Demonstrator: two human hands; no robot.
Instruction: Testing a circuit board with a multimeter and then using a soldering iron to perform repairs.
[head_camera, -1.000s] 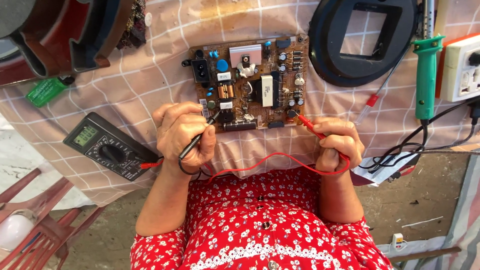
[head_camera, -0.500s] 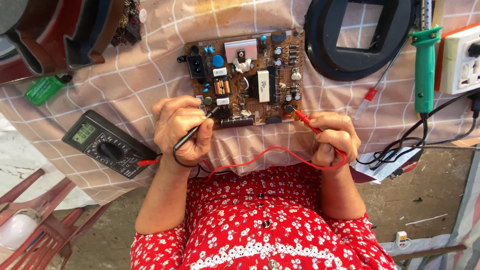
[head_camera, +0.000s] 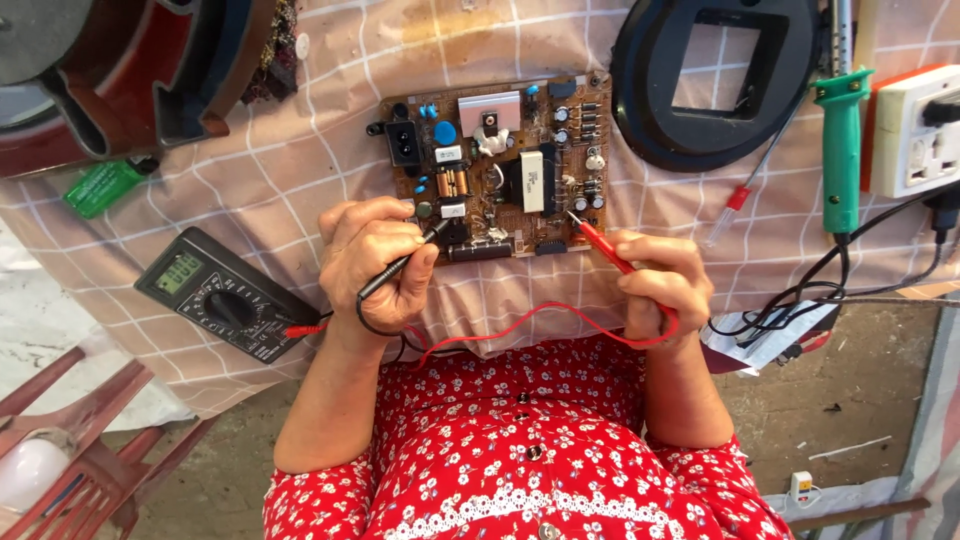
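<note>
Both hands sit slightly lower against the circuit board (head_camera: 497, 170) than half a second ago, and the board lies a touch higher in view. Left hand (head_camera: 375, 262) closes its grip on the black probe (head_camera: 400, 266), whose long axis slants up toward the board's lower left edge, tip touching there. Right hand (head_camera: 660, 285) pinches the red probe (head_camera: 600, 243), slanting up-left, tip at the board's lower right corner. Each hand lies just below the board, the left nearer its edge. Red lead (head_camera: 540, 315) loops below the board between the hands. Multimeter (head_camera: 222, 296) lies well left of the board on the checked bench (head_camera: 300, 170).
</note>
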